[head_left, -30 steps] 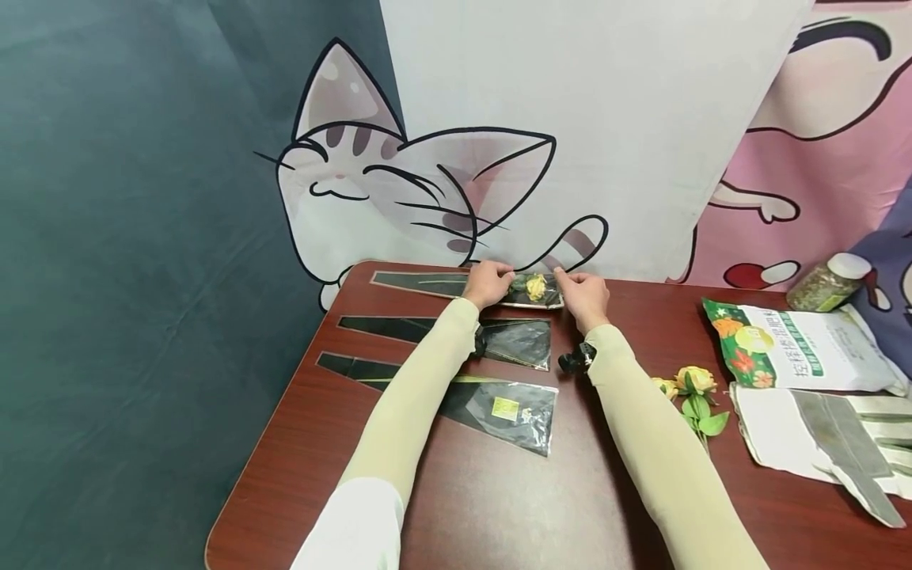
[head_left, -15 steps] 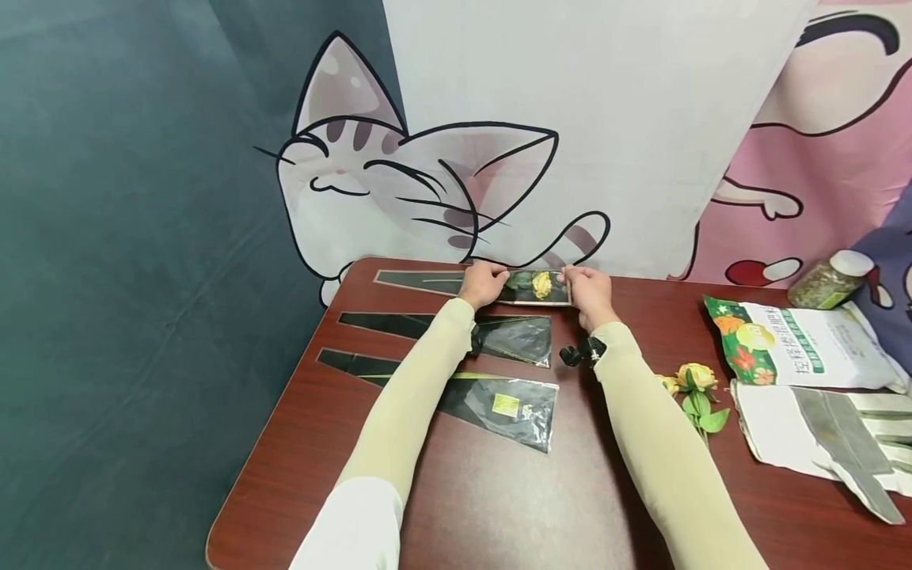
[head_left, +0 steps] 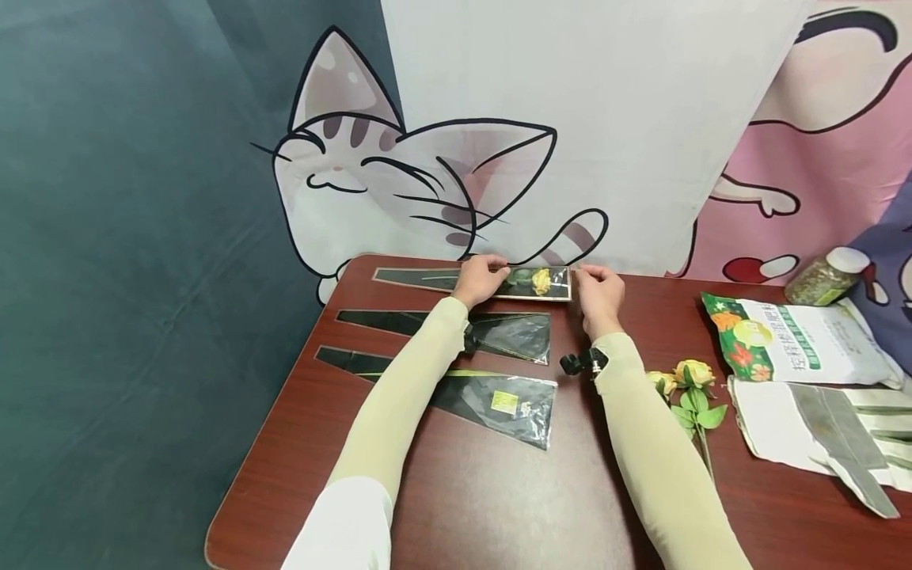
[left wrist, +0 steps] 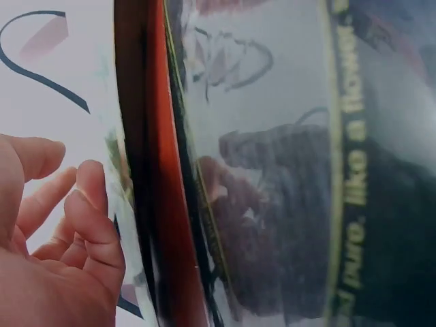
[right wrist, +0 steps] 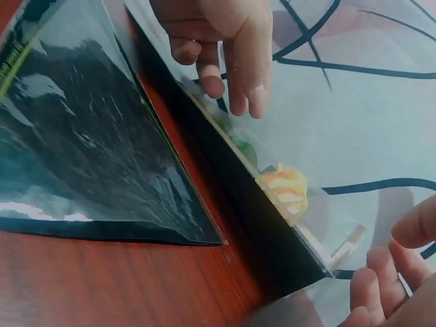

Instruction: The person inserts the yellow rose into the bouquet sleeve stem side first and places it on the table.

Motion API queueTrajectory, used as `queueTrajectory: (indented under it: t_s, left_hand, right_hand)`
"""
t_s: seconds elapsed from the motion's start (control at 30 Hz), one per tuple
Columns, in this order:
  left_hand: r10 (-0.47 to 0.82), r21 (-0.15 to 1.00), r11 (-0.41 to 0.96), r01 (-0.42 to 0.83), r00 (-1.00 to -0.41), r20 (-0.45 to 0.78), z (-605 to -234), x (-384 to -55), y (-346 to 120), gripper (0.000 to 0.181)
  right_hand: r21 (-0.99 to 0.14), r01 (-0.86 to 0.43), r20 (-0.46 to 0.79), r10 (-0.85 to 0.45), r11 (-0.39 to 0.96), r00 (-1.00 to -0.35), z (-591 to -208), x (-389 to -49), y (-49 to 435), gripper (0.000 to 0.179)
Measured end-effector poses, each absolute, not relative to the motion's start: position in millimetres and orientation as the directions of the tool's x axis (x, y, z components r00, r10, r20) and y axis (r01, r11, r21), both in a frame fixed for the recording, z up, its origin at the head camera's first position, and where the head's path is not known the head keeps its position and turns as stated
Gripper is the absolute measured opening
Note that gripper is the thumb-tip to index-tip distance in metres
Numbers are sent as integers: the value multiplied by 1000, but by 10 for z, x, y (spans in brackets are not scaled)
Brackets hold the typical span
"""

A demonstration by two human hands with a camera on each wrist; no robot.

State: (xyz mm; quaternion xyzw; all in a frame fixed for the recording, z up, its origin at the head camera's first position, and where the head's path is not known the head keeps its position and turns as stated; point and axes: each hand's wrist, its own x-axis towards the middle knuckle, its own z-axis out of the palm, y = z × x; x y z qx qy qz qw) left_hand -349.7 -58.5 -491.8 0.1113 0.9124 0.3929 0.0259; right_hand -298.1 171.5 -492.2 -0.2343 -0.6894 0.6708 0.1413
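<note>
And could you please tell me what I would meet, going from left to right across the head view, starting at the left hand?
Left hand, yellow rose in the far package, right hand, loose yellow roses, white-and-grey glove.

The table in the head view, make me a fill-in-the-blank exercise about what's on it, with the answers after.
1. On the table lie ____ dark tapered sleeves.
2. The flower in the far sleeve is ____.
3. Nearest that sleeve's wide end is the person's ____ hand.
4. The lid of the jar is ____.

Missing words: three; yellow; right; white.
</note>
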Motion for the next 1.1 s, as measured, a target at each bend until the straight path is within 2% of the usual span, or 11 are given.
queueTrajectory:
  t_s: [0.13,0.33,0.53,0.67,0.87,1.1]
  left_hand:
    - [248,732,652,197,-968,40,-4895,-3398,-599,32]
    - [334,751,618,233,-942,17,-4853,-3231,-620,35]
    - [378,729,645,230,-925,-43,-4822,-3058,-695,38]
    - [411,705,664,248,-909,-68,-4828,-2969,-738,40]
    - [432,707,674,214,-891,-141,-4848,-2849,-822,49]
    - [453,690,699,188,-863,-224,-4895,-2783,-897,66]
  right_hand:
    - [-989,131,-81,503,65,-861,-4895,-2891,1694,15]
    - [-966,106,9,441,237,-897,-4841,-2763,1711,21]
    - [-908,40,71,246,417,-967,-4863,-2643,1729,20]
    - [-842,-37,108,102,537,-989,-4944,-2580,1736,21]
    - [-752,-110,50,-110,650,-993,-5010,-2507,1737,36]
    - [-688,-153,-13,-223,709,-975,-5075,-2472,1724,56]
